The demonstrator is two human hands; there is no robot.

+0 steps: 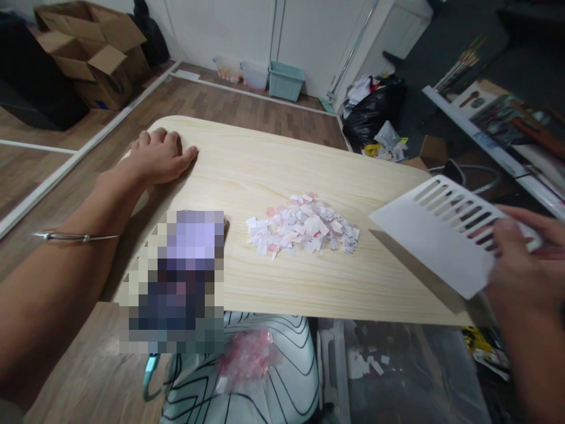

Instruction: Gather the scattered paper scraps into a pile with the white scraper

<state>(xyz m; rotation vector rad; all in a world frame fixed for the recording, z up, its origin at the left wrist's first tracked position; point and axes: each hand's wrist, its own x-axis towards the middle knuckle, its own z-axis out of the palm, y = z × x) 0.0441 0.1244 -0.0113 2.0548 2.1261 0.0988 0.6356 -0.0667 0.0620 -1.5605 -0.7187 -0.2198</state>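
Observation:
My left hand (161,154) rests on the far left corner of a pale wood-grain table (247,159), with its thumb out to the side and nothing held. My right hand (525,265) grips a flat white plastic piece (432,247) with a row of long slots. It is tilted above the table's right end, its free edge facing left and casting a shadow. A low heap of small white and pinkish paper scraps (309,224) lies mid-table, just left of that edge and apart from it. A phone-like device (189,241), blurred by pixelation, lies at the near left.
Below the table's near edge are a patterned cushion (291,377) bearing a clear bag of pink bits (249,356), and a clear plastic bin (410,377) with scraps. Behind stand cardboard boxes (106,65), a teal tub (286,81) and black rubbish bags (375,112). A cluttered shelf (498,150) is at right.

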